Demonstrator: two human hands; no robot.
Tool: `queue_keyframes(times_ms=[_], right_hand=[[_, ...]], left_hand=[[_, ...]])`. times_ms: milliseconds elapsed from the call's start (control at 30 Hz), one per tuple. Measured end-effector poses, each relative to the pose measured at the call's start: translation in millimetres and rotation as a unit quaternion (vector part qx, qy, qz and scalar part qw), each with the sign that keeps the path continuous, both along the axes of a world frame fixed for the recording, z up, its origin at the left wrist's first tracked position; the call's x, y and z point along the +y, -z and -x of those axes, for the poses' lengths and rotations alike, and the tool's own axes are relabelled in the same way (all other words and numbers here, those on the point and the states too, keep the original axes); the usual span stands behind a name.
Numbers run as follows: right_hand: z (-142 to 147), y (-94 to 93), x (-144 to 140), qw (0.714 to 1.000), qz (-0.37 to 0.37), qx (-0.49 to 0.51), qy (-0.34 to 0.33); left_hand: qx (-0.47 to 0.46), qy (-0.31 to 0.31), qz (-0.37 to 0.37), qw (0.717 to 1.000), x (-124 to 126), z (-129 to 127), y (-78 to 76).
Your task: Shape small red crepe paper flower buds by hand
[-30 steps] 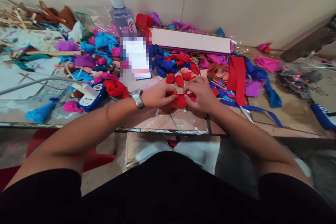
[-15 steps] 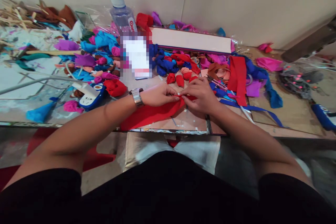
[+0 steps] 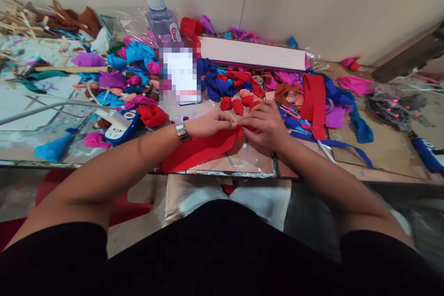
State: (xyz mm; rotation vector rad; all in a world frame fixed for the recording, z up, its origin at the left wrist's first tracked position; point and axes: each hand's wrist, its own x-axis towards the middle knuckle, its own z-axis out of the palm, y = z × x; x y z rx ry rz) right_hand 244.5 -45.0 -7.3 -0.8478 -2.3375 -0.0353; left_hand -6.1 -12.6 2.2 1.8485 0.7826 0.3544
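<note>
A long strip of red crepe paper (image 3: 201, 150) stretches along the table's front edge, its right end between my hands. My left hand (image 3: 214, 125) is closed, with thumb and fingertips pinching the upper edge of the strip. Facing it, my right hand (image 3: 266, 126) is curled closed around the strip's right end, and red paper shows between its fingers. The fingertips of both hands nearly meet, hiding the pinched spot. Just beyond them lie several small rolled red paper buds (image 3: 237, 106).
Behind my hands stand a blurred phone (image 3: 182, 76), a water bottle (image 3: 162, 21) and a long white box (image 3: 253, 53). Coloured paper pieces (image 3: 114, 78) and a power strip (image 3: 121, 129) lie left. A hanging red strip (image 3: 314, 106) and cardboard (image 3: 385, 148) are right.
My left thumb and fingers have straightened and pressed together at the strip's edge. The strip's left end has shifted slightly to the right. The surrounding things have stayed put.
</note>
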Motion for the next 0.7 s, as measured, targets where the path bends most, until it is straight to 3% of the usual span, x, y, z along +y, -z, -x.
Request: queue_keyframes(times_ms=[267, 700], right_hand=[[0.3, -0.7, -0.9, 1.000, -0.007, -0.011, 0.008], [-0.8, -0.3, 0.4, 0.999, 0.025, -0.022, 0.020]], left_hand=[[-0.028, -0.005, -0.058, 0.998, -0.3, -2.3, 3.1], [0.048, 0.015, -0.189, 0.981, -8.2, -0.9, 1.3]])
